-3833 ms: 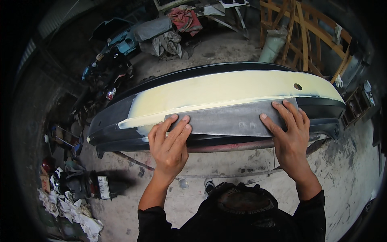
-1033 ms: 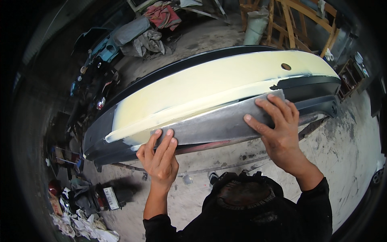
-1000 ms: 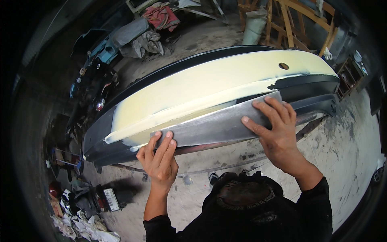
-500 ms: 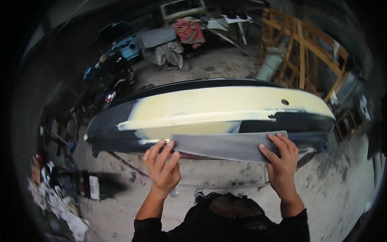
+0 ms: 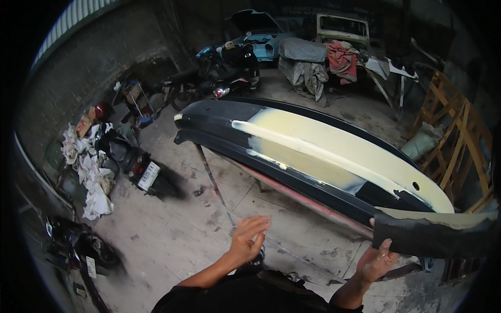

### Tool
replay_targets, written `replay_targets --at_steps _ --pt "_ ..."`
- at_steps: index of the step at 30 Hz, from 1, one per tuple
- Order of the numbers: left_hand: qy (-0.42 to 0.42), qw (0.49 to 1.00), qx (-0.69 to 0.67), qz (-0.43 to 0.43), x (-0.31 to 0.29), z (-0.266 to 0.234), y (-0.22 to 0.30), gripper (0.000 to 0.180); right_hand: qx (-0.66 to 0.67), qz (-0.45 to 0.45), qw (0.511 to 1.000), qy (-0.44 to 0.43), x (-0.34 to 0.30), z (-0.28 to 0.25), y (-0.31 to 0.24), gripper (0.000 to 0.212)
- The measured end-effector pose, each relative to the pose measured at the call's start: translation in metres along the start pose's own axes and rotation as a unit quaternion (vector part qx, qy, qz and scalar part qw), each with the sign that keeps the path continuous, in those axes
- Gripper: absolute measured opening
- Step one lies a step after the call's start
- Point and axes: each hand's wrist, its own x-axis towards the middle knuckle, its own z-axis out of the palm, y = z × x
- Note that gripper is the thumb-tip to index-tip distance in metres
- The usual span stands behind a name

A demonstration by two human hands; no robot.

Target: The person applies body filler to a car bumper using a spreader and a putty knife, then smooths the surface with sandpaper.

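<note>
At lower right, the right hand [image 5: 377, 263] has its grip clamped on a flat dark-grey sheet [image 5: 433, 237]; lower centre, the left hand [image 5: 247, 241] has its grip apart.

left hand [image 5: 249, 239]: unclenched, fingers together | right hand [image 5: 378, 263]: gripping, thumb upward | 2 forearms [image 5: 210, 273]: apart

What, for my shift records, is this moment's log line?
left hand: open, empty; right hand: holding dark sheet; bumper: partly cream-coated

Before me, a plastic-looking black panel [image 5: 308, 156] with matt cream coat [image 5: 344, 143]; dull dark sheet [image 5: 433, 237]; wooden frame [image 5: 455, 142].
</note>
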Motion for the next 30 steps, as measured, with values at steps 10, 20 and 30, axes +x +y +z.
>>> replay_targets --at_steps 10,20,30 --pt "-0.173 0.781 -0.545 -0.251 -0.035 -0.012 -0.024 0.051 -0.081 0.231 0.964 -0.107 -0.128 0.100 0.039 0.027" --pt "-0.028 0.718 -0.615 -0.323 -0.106 -0.155 -0.173 0.030 -0.119 0.271 0.909 -0.293 -0.232 0.288 0.067 0.021" --pt "0.160 0.846 -0.403 -0.310 -0.158 -0.324 -0.272 0.051 0.004 0.498 0.770 -0.400 -0.296 0.406 0.151 0.028"
